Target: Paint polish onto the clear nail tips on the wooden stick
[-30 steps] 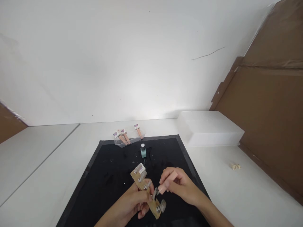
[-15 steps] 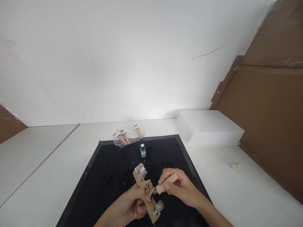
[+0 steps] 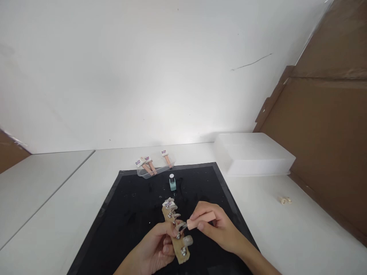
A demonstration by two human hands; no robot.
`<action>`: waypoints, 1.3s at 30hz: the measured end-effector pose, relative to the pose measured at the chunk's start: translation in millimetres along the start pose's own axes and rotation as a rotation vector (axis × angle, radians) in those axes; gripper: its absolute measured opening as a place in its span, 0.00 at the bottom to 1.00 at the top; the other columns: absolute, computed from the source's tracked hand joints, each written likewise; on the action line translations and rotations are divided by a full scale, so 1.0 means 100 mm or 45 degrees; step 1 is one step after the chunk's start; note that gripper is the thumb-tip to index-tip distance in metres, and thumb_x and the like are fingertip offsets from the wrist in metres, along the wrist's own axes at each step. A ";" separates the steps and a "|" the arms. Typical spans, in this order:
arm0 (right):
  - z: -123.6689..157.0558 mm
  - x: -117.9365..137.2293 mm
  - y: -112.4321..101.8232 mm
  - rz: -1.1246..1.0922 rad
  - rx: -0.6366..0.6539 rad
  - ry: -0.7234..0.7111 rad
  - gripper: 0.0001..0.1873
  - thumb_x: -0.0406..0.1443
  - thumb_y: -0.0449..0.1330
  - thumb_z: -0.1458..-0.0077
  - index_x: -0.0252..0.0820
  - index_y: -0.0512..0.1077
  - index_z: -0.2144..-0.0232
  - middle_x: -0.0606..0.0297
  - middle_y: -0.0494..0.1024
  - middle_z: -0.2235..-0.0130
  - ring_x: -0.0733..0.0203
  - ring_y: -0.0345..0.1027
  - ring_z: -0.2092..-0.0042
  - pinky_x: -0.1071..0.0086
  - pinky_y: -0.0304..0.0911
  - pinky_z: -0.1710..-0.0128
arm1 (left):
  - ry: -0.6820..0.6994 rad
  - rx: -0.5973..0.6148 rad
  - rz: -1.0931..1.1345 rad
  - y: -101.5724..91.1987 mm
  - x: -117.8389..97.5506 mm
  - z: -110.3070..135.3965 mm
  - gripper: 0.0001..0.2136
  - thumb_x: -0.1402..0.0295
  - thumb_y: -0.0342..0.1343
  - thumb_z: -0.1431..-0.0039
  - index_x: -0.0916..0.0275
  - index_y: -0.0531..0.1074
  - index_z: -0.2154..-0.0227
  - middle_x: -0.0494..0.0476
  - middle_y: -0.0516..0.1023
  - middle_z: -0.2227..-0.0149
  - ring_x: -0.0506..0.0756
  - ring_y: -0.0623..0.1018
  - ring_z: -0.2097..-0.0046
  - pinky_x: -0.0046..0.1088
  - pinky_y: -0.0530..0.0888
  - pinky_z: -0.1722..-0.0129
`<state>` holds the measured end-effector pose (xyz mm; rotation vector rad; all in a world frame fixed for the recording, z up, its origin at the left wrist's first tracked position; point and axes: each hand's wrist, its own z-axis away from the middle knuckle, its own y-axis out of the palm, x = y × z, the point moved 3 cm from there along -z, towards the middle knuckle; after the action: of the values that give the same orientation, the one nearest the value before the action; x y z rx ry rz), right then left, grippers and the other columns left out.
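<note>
My left hand (image 3: 159, 244) grips a tan wooden strip (image 3: 177, 250) held at a slant over the black mat. Several clear artificial nail tips (image 3: 188, 240) stand on shiny metal studs along this strip, and a small white label with purple print lies at its far end. In my right hand (image 3: 219, 225) is a peach-coloured, block-shaped handle (image 3: 202, 220), pinched between thumb and fingers. Its left end meets a nail tip beside my left thumb; what lies at that end is too small to make out. Farther out stands a teal nail polish bottle (image 3: 172, 183) with a white top.
A clear tray (image 3: 146, 176) at the mat's far edge holds several peach sticks (image 3: 168, 160) with white and purple labels. A white plastic box (image 3: 255, 154) sits back right, near a brown cardboard wall (image 3: 323, 133). Small cream rings (image 3: 283, 200) lie on the white table at right.
The wooden strip has turned slightly and shifted left and up at its near end. The peach handle has moved a little up and left and lies flatter. Both hands keep their hold.
</note>
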<state>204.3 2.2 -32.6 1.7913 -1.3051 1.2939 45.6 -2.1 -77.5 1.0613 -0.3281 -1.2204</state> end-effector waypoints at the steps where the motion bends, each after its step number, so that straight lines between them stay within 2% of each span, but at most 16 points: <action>1: -0.01 0.01 0.00 0.027 -0.005 -0.001 0.07 0.37 0.57 0.44 0.41 0.74 0.66 0.63 0.74 0.71 0.61 0.67 0.69 0.69 0.61 0.69 | 0.006 -0.006 0.006 0.01 0.00 0.00 0.03 0.78 0.55 0.65 0.69 0.66 0.82 0.42 0.54 0.88 0.37 0.47 0.87 0.10 0.44 0.89; 5: -0.03 0.03 -0.02 0.134 -0.055 -0.002 0.06 0.33 0.56 0.44 0.41 0.73 0.69 0.63 0.75 0.71 0.62 0.67 0.70 0.69 0.60 0.69 | 0.027 -0.010 0.036 0.03 -0.01 0.00 0.03 0.79 0.55 0.65 0.69 0.66 0.83 0.42 0.56 0.88 0.37 0.48 0.87 0.09 0.44 0.90; 8: -0.01 0.02 -0.05 0.170 -0.102 0.002 0.07 0.34 0.55 0.43 0.41 0.73 0.71 0.63 0.74 0.72 0.61 0.66 0.71 0.69 0.60 0.70 | 0.027 0.086 0.051 0.01 -0.01 -0.01 0.03 0.79 0.54 0.63 0.68 0.65 0.83 0.44 0.58 0.87 0.37 0.49 0.87 0.10 0.44 0.90; 11: 0.02 -0.04 -0.08 0.057 -0.175 0.048 0.08 0.38 0.56 0.44 0.41 0.74 0.70 0.63 0.71 0.71 0.63 0.64 0.72 0.70 0.60 0.73 | 0.020 0.191 0.085 -0.02 0.00 -0.02 0.03 0.79 0.52 0.59 0.67 0.65 0.81 0.46 0.61 0.85 0.37 0.51 0.87 0.09 0.45 0.89; 13: 0.03 -0.10 -0.08 -0.109 -0.201 0.122 0.09 0.41 0.58 0.45 0.43 0.73 0.65 0.64 0.71 0.69 0.66 0.62 0.75 0.72 0.59 0.77 | 0.034 0.206 0.103 -0.04 -0.01 -0.02 0.03 0.79 0.52 0.59 0.67 0.65 0.80 0.47 0.62 0.84 0.37 0.52 0.87 0.09 0.46 0.89; 16: 0.04 -0.16 -0.06 -0.295 -0.174 0.232 0.12 0.42 0.60 0.47 0.42 0.72 0.62 0.64 0.72 0.70 0.64 0.64 0.73 0.71 0.60 0.75 | 0.075 0.160 0.102 -0.04 -0.02 -0.01 0.03 0.80 0.52 0.60 0.68 0.66 0.80 0.48 0.63 0.83 0.37 0.54 0.86 0.08 0.47 0.89; 20: 0.00 -0.10 -0.04 -0.384 -0.065 0.193 0.09 0.41 0.61 0.48 0.44 0.73 0.65 0.66 0.71 0.70 0.64 0.65 0.71 0.68 0.62 0.69 | 0.081 0.065 0.072 -0.01 -0.04 0.01 0.03 0.79 0.54 0.60 0.68 0.66 0.79 0.47 0.63 0.82 0.37 0.54 0.86 0.09 0.47 0.88; 25: -0.04 -0.03 -0.04 -0.237 -0.005 0.087 0.13 0.44 0.58 0.46 0.42 0.75 0.72 0.65 0.68 0.71 0.62 0.63 0.69 0.67 0.60 0.67 | 0.121 -0.001 0.045 0.05 -0.06 0.03 0.03 0.79 0.54 0.62 0.68 0.67 0.80 0.47 0.62 0.83 0.37 0.53 0.86 0.09 0.48 0.88; 30: -0.01 -0.04 -0.05 -0.095 -0.057 0.174 0.09 0.42 0.58 0.46 0.45 0.72 0.64 0.66 0.67 0.69 0.62 0.62 0.68 0.69 0.59 0.68 | 0.118 -0.002 0.057 0.09 -0.06 0.05 0.02 0.80 0.53 0.63 0.69 0.67 0.82 0.49 0.64 0.83 0.37 0.53 0.86 0.09 0.47 0.89; 34: -0.02 0.02 -0.03 -0.040 0.034 0.144 0.07 0.40 0.57 0.45 0.43 0.72 0.67 0.66 0.68 0.69 0.62 0.62 0.68 0.69 0.58 0.67 | 0.141 -0.058 0.067 0.08 -0.06 0.04 0.03 0.81 0.53 0.63 0.70 0.67 0.82 0.48 0.64 0.84 0.37 0.53 0.86 0.09 0.49 0.88; 39: -0.04 0.04 -0.01 0.002 0.072 0.121 0.06 0.37 0.57 0.45 0.42 0.72 0.67 0.65 0.68 0.69 0.62 0.62 0.68 0.68 0.59 0.67 | 0.131 -0.040 0.053 0.10 -0.06 0.02 0.03 0.80 0.54 0.64 0.70 0.68 0.82 0.48 0.64 0.85 0.37 0.54 0.86 0.09 0.48 0.88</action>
<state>204.2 4.1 -27.6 1.7441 -1.2298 1.4119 48.0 1.7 -66.7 1.0809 -0.2501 -1.1264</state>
